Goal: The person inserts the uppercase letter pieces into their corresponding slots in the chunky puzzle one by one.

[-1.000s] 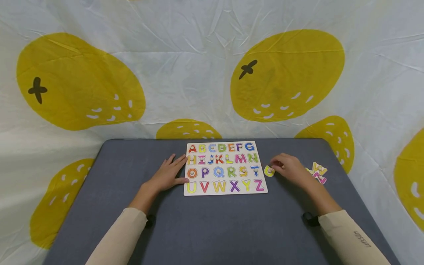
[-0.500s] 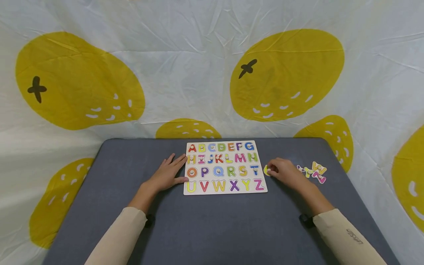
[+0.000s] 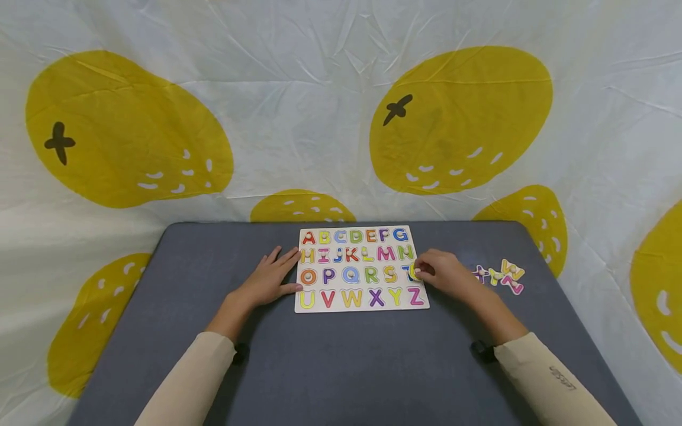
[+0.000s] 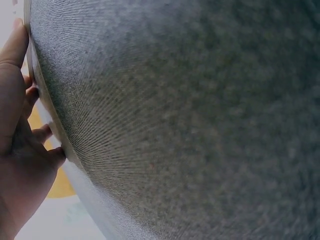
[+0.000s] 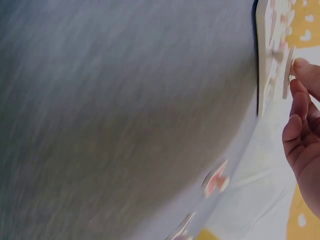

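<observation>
My right hand (image 3: 443, 273) pinches a yellow U-shaped letter piece (image 3: 414, 273) by its knob. It holds the piece over the right edge of a white alphabet board (image 3: 364, 286), where it partly covers the blue T. In the right wrist view, the thin letter piece (image 5: 287, 75) is seen edge-on between thumb and fingertips, apart from the board. My left hand (image 3: 266, 279) lies with fingers spread and straight along the board's left edge. Letters with knobs fill the upper three rows. The bottom row, U to Z, shows flat printed letters without knobs.
To the right of my right hand lie loose letter pieces: a purple X (image 3: 481, 273), a yellow Y (image 3: 495, 276), an orange-yellow one (image 3: 512, 269) and a pink Z (image 3: 512, 285). The dark grey tabletop (image 3: 351, 367) meets a fruit-print curtain (image 3: 303, 130) behind.
My right hand has picked up the yellow U from the table beside the board and carried it left over the board's right edge. The left hand stays in place.
</observation>
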The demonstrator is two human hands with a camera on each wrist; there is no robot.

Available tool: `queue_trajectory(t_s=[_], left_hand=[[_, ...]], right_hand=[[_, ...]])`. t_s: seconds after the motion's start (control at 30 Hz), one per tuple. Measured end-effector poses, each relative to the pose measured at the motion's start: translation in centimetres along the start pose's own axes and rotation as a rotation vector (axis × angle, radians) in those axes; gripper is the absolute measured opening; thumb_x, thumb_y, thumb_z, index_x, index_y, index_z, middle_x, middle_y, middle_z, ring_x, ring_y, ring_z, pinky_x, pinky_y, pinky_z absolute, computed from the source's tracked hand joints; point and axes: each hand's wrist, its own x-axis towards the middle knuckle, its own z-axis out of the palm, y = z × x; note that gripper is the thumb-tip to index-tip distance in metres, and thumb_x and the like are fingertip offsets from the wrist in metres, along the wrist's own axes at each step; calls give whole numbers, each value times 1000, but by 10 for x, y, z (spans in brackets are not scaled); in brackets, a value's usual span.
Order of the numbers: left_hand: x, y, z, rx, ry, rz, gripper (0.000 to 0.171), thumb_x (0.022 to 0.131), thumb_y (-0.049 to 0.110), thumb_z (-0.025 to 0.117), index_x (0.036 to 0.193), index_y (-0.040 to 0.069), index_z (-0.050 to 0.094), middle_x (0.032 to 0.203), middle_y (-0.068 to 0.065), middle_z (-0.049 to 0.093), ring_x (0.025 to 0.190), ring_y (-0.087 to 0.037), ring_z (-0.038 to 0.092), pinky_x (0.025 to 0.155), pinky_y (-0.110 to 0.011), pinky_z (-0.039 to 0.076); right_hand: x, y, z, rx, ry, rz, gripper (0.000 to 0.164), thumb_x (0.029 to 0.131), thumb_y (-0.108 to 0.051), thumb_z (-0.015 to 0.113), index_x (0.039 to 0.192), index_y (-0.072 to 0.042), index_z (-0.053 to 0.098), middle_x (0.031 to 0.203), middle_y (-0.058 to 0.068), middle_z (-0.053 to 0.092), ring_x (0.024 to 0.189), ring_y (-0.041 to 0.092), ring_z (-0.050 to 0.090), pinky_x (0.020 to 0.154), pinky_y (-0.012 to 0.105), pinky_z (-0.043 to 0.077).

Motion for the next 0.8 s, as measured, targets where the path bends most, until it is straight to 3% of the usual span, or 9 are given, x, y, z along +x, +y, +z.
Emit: queue_trajectory(t_s=[0.2,0.4,0.6,0.8], left_hand=[[-1,0,-1,1,-3,-1,91,95,54,68,166,16,24,173,-5,23,159,-46,10,124,-69,12],[-1,1,-3,-1,-13,-7,89,97,53,67,166,17,24,173,-5,23,159,-45,9,124,-69,11],[-1,1,-3,11,-21,-2,85,99,49,65,166,16,24,173,-6,23,159,-46,9,123,-70,12],[0,2,-3,12,-12,6,82,101,46,64,166,16,25,172,-6,23,159,-46,10,123,-71,13]], right_hand=[[15,-24,12,59,-40,-63,9,89,-9,81,95,-8,74,86,0,66,78,14,61,69,29,52],[33,-52,31,61,-109,-113,7,92,-13,78,98,-11,74,87,-4,67,79,8,58,73,27,52],[50,-85,50,135,-180,-193,4,97,-14,72,99,-12,76,92,-2,66,77,6,54,70,23,50],[66,-109,65,145,-189,-287,4,97,-13,72,99,-12,76,90,-2,65,77,6,53,69,21,47]])
